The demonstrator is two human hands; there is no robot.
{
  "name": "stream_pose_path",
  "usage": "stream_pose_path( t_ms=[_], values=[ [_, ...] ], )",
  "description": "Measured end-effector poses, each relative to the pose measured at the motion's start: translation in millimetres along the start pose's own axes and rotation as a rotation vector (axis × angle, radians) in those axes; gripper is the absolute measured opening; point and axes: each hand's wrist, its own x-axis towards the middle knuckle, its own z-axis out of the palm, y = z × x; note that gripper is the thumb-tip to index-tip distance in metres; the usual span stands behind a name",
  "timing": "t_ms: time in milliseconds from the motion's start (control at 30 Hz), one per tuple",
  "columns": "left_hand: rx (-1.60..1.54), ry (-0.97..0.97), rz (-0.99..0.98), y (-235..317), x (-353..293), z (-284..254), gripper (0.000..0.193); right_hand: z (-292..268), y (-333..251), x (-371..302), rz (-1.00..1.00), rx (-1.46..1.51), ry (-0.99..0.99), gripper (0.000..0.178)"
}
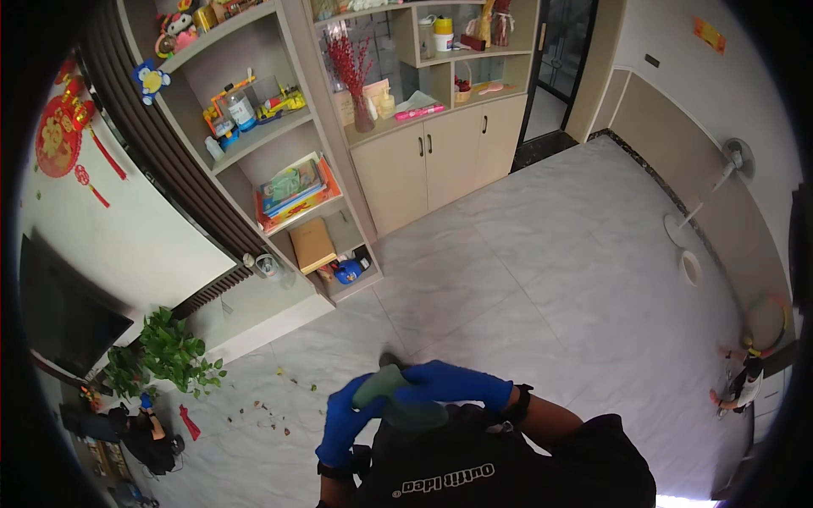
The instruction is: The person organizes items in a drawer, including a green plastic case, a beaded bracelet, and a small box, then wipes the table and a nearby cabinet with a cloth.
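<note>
Both of my hands wear blue gloves and meet in front of my chest, above the pale tiled floor. My left hand (343, 422) and my right hand (453, 383) are closed together around a dark grey-green soft thing (398, 400), perhaps a cloth or bag. Its exact kind is unclear. My black shirt fills the lower middle of the view.
A beige shelf unit (288, 169) with toys, books and bottles stands ahead, beside a cupboard (440, 157) holding a vase of red twigs. A potted green plant (169, 351) sits at left with fallen leaves (262, 411) scattered on the floor. A white standing fan (720, 182) is at right.
</note>
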Motion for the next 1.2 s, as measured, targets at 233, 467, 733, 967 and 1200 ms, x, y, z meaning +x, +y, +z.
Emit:
stream_pose_path(
  t_ms=[233, 467, 733, 967, 1200],
  values=[
    [-0.094, -0.083, 0.022, -52, 173, -81, 0.033, -106, -18, 118, -0.144, 0.193, 0.251, 0.073],
    [0.017, -0.416, 0.328, -14, 378, -84, 0.043, -214, -55, 220, -0.206, 0.572, 0.090, 0.090],
    [0.094, -0.175, 0.529, -8, 528, -117, 0.040, -298, -60, 299, -0.088, 0.824, 0.313, 0.061],
    [0.085, 0.824, 0.438, -17, 620, -201, 0.022, -433, -58, 415, -0.117, 1.019, 0.444, 0.050],
    [0.448, 1.022, 0.372, -42, 669, -226, 0.017, -482, -159, 577, -0.935, 0.265, 0.681, 0.060]
  ],
)
